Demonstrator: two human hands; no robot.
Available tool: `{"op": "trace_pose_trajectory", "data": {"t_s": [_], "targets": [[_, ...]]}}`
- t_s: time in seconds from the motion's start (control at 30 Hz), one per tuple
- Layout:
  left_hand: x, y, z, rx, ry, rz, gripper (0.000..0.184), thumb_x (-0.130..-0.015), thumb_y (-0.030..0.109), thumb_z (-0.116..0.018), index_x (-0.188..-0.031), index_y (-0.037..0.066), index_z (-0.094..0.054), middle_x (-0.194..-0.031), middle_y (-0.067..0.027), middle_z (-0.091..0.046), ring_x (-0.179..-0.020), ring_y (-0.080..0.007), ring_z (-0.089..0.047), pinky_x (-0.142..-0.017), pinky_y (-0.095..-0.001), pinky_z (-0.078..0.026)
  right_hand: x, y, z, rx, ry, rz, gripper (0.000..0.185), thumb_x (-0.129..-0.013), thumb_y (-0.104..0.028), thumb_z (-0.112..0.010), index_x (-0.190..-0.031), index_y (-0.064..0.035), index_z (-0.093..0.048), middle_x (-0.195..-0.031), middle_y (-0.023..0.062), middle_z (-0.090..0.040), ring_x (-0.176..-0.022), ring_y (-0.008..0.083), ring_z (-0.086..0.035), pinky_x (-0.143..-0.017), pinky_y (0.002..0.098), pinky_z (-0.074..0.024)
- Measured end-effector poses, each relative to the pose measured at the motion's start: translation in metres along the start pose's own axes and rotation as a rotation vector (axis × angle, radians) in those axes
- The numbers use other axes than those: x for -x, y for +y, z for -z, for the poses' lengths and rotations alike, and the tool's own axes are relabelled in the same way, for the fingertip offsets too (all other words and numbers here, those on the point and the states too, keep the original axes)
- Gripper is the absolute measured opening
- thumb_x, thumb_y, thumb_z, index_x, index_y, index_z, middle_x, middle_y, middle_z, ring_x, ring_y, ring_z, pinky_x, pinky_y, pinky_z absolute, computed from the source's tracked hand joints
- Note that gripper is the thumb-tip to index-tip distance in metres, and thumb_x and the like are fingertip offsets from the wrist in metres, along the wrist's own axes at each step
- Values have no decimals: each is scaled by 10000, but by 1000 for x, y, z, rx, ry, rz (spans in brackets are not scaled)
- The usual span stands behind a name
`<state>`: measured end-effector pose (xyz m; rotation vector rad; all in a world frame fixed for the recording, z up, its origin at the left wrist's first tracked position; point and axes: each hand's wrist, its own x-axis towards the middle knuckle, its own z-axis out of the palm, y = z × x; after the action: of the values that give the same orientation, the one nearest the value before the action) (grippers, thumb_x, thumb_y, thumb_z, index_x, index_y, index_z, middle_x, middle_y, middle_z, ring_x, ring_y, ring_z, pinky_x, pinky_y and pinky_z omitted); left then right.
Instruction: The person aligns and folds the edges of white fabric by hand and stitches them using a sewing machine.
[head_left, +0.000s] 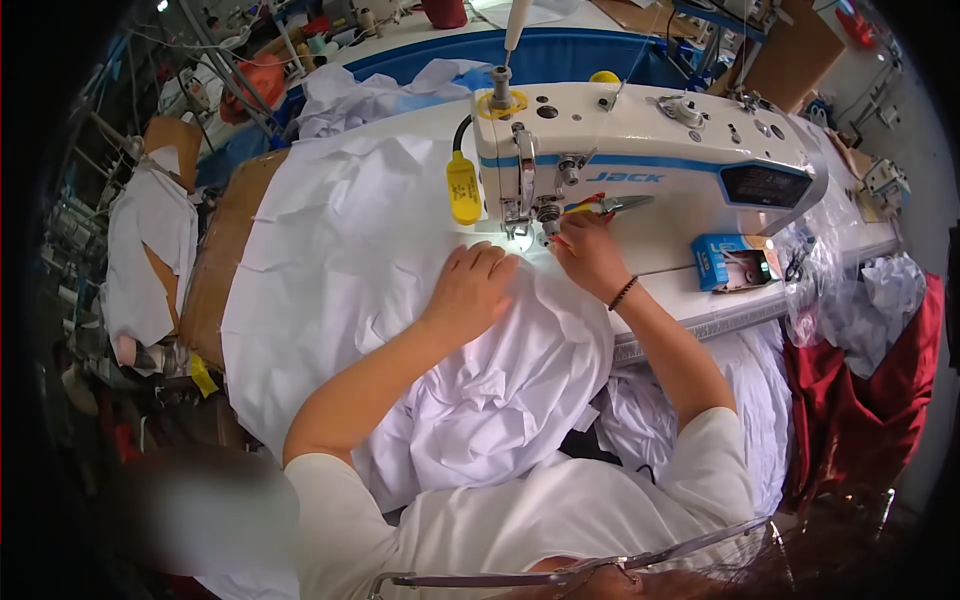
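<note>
White fabric [330, 250] spreads over the sewing table and hangs in folds over its front edge. My left hand [470, 290] lies on this fabric, fingers slightly apart, just left of the lit needle area. On the right, my right hand [590, 258], with a dark beaded bracelet at its wrist, has its fingers bent close to the presser foot; whatever they may hold is too small to make out. The white sewing machine [640, 150] stands behind both hands. Scissors [625, 203] with red and yellow by their handles lie on its bed, just behind my right hand.
A blue box [735, 262] sits on the table at the right, near clear plastic. A yellow tag [463, 188] hangs left of the needle. Brown cardboard [232, 255] borders the fabric at the left. Red cloth [865, 400] hangs at the right. More white fabric lies behind.
</note>
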<state>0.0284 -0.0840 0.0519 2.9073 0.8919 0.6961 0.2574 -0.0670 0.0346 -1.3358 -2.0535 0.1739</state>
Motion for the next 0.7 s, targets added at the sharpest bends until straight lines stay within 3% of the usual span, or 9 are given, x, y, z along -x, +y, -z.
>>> {"op": "trace_pose_trajectory", "data": {"t_s": [0.07, 0.17, 0.37, 0.47, 0.53, 0.57, 0.6, 0.67, 0.7], "targets": [[9, -12, -14, 2, 68, 113, 415, -715, 140, -693, -1092, 44, -549, -1067, -115, -555, -1019, -297, -529, -937, -435, -413, -9, 8, -24, 151, 110, 88, 159, -763, -183, -672, -783, -25, -664, -810, 122, -657, -807, 311, -606, -834, 422, -446], [21, -33, -21, 64, 105, 67, 380, -719, 95, -673, -1080, 62, -559, -1030, -98, -557, -1011, -300, -536, -949, -431, -412, -12, 28, -57, 276, 100, 77, 110, -802, -162, -652, -834, -57, -643, -806, 132, -614, -702, 377, -549, -666, 480, -428], [14, -33, -25, 132, 93, 96, 288, -699, 24, -652, -970, 114, -619, -978, -65, -550, -1017, -266, -543, -1002, -434, -394, -15, 32, -67, 509, -115, 179, 190, -866, -250, -614, -848, -62, -598, -759, 123, -589, -659, 362, -546, -584, 474, -361], [14, -35, -26, 114, 142, 40, 240, -695, 11, -643, -919, 95, -620, -945, -56, -554, -982, -265, -551, -957, -430, -421, -18, 22, -59, 390, -193, 57, 193, -896, -229, -585, -847, -45, -555, -810, 132, -589, -740, 339, -551, -631, 459, -367], [14, -38, -29, 71, 164, 7, 228, -695, 5, -637, -907, 89, -617, -925, -52, -557, -964, -263, -555, -921, -428, -432, -18, 23, -66, 285, 138, 104, 262, -861, -268, -526, -747, -81, -669, -644, 147, -632, -711, 328, -602, -828, 489, -375], [15, -38, -30, 27, 184, -25, 216, -695, 0, -632, -895, 82, -614, -906, -48, -559, -947, -262, -559, -886, -426, -442, -17, 21, -65, 284, 135, 106, 262, -861, -268, -526, -747, -81, -669, -644, 147, -632, -711, 328, -602, -828, 489, -375], [16, -39, -30, 28, 185, -23, 216, -695, 0, -632, -895, 82, -614, -906, -48, -559, -947, -262, -559, -886, -426, -442, -15, 20, -62, 408, -82, 42, 172, -852, -222, -577, -894, -63, -626, -788, 134, -612, -829, 313, -568, -798, 450, -381], [15, -41, -27, -6, 230, 54, 162, -685, 37, -631, -835, 90, -602, -867, -47, -570, -929, -253, -571, -926, -422, -440, -11, 12, -47, 531, -293, -20, 243, -843, -177, -628, -1042, -45, -582, -932, 122, -593, -946, 298, -534, -768, 410, -386], [16, -41, -25, -7, 231, 54, 162, -685, 37, -631, -835, 90, -602, -867, -47, -570, -929, -253, -571, -926, -422, -440, -2, 7, -37, 424, -87, 56, 307, -829, -177, -637, -1101, -53, -572, -937, 115, -595, -934, 299, -540, -777, 419, -395]]}}
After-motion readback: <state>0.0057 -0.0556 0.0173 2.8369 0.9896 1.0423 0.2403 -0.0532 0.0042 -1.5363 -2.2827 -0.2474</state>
